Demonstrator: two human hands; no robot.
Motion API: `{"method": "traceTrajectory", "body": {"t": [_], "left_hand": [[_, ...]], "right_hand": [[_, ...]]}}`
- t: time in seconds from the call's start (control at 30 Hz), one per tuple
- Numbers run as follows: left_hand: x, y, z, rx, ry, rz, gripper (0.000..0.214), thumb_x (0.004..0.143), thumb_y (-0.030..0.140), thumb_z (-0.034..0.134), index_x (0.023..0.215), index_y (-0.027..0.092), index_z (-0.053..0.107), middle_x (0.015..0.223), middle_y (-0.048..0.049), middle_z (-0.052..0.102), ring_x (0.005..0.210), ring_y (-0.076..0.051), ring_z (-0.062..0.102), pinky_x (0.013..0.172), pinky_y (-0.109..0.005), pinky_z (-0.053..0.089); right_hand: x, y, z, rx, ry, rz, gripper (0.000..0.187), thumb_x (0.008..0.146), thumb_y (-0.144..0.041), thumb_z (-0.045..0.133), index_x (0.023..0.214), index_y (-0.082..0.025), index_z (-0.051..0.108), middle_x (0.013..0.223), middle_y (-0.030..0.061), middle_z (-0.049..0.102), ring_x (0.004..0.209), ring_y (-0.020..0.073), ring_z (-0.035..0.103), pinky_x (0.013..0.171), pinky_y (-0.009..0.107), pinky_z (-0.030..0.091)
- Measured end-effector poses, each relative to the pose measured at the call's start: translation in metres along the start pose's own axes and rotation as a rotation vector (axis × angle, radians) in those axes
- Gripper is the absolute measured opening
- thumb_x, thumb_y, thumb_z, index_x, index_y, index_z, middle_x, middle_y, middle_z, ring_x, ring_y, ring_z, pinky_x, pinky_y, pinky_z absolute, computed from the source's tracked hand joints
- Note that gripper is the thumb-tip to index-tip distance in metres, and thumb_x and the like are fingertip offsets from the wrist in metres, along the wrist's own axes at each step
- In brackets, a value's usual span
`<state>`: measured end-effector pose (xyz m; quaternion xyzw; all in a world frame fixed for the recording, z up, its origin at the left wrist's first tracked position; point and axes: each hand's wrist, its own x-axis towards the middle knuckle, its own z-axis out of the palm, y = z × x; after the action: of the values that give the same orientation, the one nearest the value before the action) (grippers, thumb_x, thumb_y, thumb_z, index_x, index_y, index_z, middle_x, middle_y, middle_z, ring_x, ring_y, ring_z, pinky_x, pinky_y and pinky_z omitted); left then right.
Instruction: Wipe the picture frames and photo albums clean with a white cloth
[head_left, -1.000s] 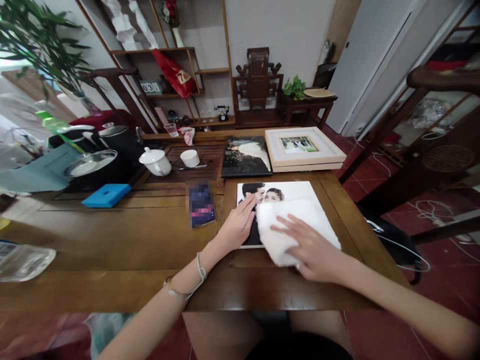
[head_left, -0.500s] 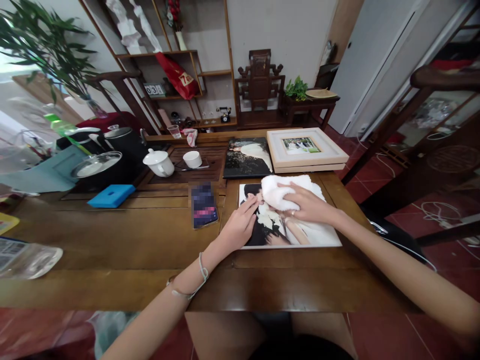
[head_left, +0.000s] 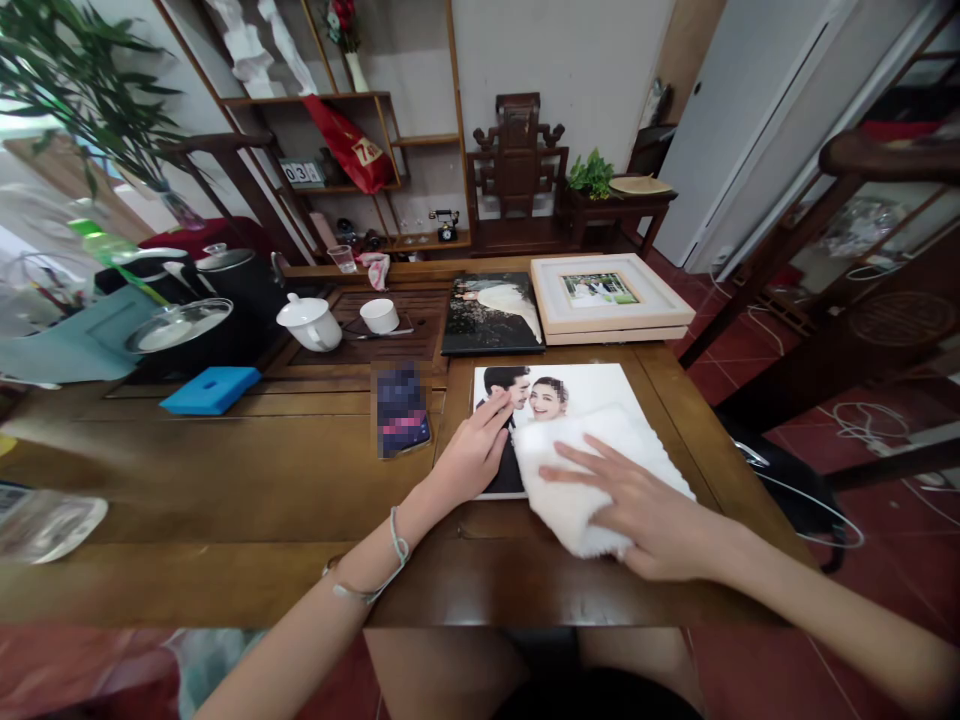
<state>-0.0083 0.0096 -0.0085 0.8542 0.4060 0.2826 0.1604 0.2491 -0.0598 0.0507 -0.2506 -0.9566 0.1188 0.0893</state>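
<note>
A white photo panel (head_left: 611, 388) with a printed portrait of a couple lies flat on the wooden table in front of me. My left hand (head_left: 480, 445) rests on its left part, empty, fingers stretched out. A white fluffy cloth (head_left: 574, 500) is under my right hand (head_left: 637, 505), which grips it with fingers spread over the top. The cloth covers the lower middle of the panel and hangs past its near edge onto the table. Part of the portrait is hidden beneath it.
Behind the panel lie a dark photo panel (head_left: 495, 315) and a pale framed picture (head_left: 615, 325). A phone (head_left: 403, 410) is left of my left hand. Farther left are a blue block (head_left: 211, 388), a white lidded cup (head_left: 311, 325), a small white bowl (head_left: 379, 317) and a glass-lidded pot (head_left: 187, 335).
My right hand has slid the cloth from the panel's upper part toward me, down over its near edge. The faces at the top now show. My left hand stays on the panel.
</note>
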Motion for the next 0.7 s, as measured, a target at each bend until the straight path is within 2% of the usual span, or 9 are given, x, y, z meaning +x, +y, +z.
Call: {"method": "traceTrajectory", "body": {"t": [0.07,0.17,0.27,0.4,0.5,0.6,0.7], "left_hand": [[0.000,0.000,0.000,0.001,-0.003,0.002,0.044,0.098,0.015,0.037,0.140,0.013,0.048,0.151,-0.0166,0.043,0.144,-0.027,0.035,0.118,-0.049,0.034],[0.000,0.000,0.000,-0.003,0.005,0.020,0.045,0.098,0.015,0.038,0.142,0.014,0.046,0.152,-0.0161,0.042,0.145,-0.027,0.034,0.118,-0.049,0.033],[0.000,0.000,-0.001,-0.003,0.008,0.037,0.045,0.098,0.015,0.037,0.143,0.014,0.045,0.152,-0.0158,0.042,0.146,-0.026,0.032,0.119,-0.049,0.032],[0.000,0.001,-0.003,-0.008,0.012,0.052,0.046,0.099,0.017,0.037,0.144,0.015,0.044,0.152,-0.0148,0.042,0.146,-0.026,0.030,0.120,-0.049,0.031],[0.000,0.002,-0.004,0.004,-0.001,0.038,0.046,0.100,0.017,0.037,0.145,0.016,0.043,0.153,-0.0138,0.041,0.146,-0.025,0.032,0.120,-0.048,0.032],[0.000,0.004,-0.005,0.029,-0.013,0.025,0.045,0.100,0.017,0.035,0.144,0.014,0.044,0.153,-0.0145,0.040,0.146,-0.025,0.032,0.120,-0.048,0.030],[0.001,0.004,-0.005,0.036,-0.017,0.024,0.045,0.100,0.018,0.035,0.144,0.013,0.043,0.153,-0.0148,0.041,0.146,-0.025,0.032,0.121,-0.048,0.030]], "right_hand": [[-0.008,-0.008,0.001,0.021,-0.017,-0.035,0.042,0.051,-0.006,0.052,0.084,-0.023,0.073,0.153,0.0046,0.042,0.146,0.0345,0.025,0.118,0.063,0.017],[-0.004,0.005,-0.002,0.042,-0.010,-0.046,0.043,0.053,-0.005,0.050,0.086,-0.021,0.072,0.150,0.0059,0.046,0.145,0.0325,0.028,0.118,0.061,0.019],[0.017,0.039,-0.008,0.027,0.029,0.005,0.041,0.061,-0.005,0.050,0.094,-0.020,0.070,0.145,0.0081,0.053,0.143,0.0297,0.032,0.118,0.058,0.022],[0.052,0.089,-0.017,-0.019,0.095,0.185,0.034,0.072,-0.009,0.051,0.099,-0.020,0.069,0.130,0.0096,0.064,0.134,0.0318,0.046,0.108,0.055,0.037],[0.070,0.113,-0.019,-0.046,0.125,0.301,0.036,0.076,-0.010,0.049,0.104,-0.020,0.068,0.122,0.0095,0.068,0.126,0.0338,0.053,0.099,0.054,0.045],[0.073,0.117,-0.017,-0.056,0.144,0.310,0.035,0.077,-0.011,0.049,0.104,-0.021,0.068,0.119,0.0091,0.069,0.127,0.0332,0.051,0.104,0.056,0.041],[0.059,0.097,-0.011,-0.056,0.124,0.197,0.034,0.072,-0.009,0.052,0.100,-0.020,0.070,0.126,0.0092,0.066,0.137,0.0308,0.042,0.114,0.056,0.030]]}}
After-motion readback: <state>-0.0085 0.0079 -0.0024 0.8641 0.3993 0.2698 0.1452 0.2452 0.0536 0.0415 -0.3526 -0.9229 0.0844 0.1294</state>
